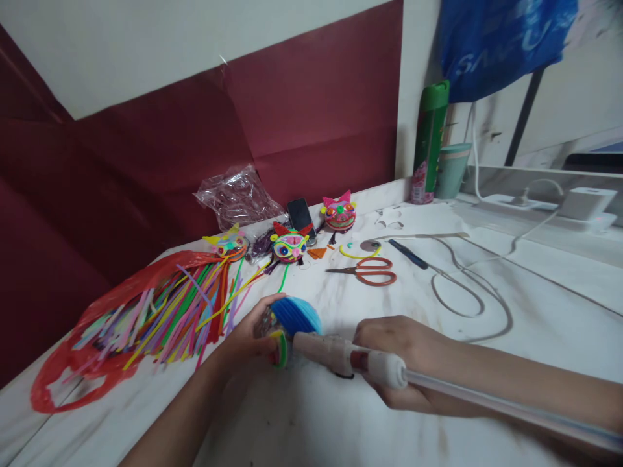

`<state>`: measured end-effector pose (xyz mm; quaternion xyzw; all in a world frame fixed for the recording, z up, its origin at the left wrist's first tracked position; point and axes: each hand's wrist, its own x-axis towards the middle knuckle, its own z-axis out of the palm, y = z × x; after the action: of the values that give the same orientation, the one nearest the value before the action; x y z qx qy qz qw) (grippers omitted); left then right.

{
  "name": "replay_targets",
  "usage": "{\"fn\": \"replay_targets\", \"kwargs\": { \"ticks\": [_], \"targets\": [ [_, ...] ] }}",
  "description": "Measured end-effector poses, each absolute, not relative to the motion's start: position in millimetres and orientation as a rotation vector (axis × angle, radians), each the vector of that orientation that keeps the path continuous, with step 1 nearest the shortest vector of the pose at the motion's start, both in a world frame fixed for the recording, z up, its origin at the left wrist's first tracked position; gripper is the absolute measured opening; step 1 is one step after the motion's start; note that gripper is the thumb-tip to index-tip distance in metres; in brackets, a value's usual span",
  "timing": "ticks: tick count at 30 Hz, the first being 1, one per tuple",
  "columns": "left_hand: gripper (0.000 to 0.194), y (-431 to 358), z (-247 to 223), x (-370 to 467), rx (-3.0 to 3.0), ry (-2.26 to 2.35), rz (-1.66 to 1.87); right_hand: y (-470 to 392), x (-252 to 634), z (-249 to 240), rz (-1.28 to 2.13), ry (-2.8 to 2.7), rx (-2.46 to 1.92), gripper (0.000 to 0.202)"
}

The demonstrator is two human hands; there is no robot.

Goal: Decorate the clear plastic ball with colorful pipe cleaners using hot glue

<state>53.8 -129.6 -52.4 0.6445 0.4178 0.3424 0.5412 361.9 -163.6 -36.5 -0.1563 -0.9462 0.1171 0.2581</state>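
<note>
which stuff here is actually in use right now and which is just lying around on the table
In hand:
- left hand holding the blue pipe-cleaner ball
- right hand gripping the glue gun, nozzle at the ball

Lying about:
- red-handled scissors
- three finished pipe-cleaner heads
- loose pipe cleaners on a red plastic bag
- phone
- green spray can
- teal cup
</note>
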Motion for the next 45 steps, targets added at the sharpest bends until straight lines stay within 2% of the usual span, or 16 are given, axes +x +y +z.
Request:
{"fn": "replay_targets", "kwargs": {
  "ticks": [6,12,17,27,31,36,40,45],
  "targets": [
    [0.088,-130.8,-50.0,56.4,1.584,1.026,0.814,-164.5,358.9,-42.4,0.285,-2.473,-0.469,0.007],
    [0.095,-131.2,-49.6,57.3,1.556,1.0,0.818,-167.1,359.8,-39.4,0.307,-2.508,-0.488,0.009],
    [0.093,-131.8,-49.3,57.7,1.559,1.025,0.808,-166.3,360.0,-39.8,0.319,-2.467,-0.476,0.007],
    [0.086,-132.8,-47.0,60.7,1.598,1.026,0.811,-175.0,360.9,-15.8,0.57,-2.227,-0.76,0.014],
    [0.079,-134.0,-46.4,61.9,1.589,1.034,0.803,-167.9,366.7,-21.2,0.472,-2.153,-0.862,0.016],
    [0.087,-133.8,-49.6,60.8,1.532,0.987,0.809,-141.7,373.7,-37.1,0.217,-2.057,-0.979,0.015],
    [0.088,-132.7,-53.3,59.3,1.501,0.948,0.78,-110.8,385.2,-50.7,0.084,-2.053,-1.213,0.011],
    [0.083,-134.3,-52.0,60.6,1.496,0.942,0.776,-84.6,401.2,-62.6,-0.067,-2.2,-1.549,0.017]
  ]
}}
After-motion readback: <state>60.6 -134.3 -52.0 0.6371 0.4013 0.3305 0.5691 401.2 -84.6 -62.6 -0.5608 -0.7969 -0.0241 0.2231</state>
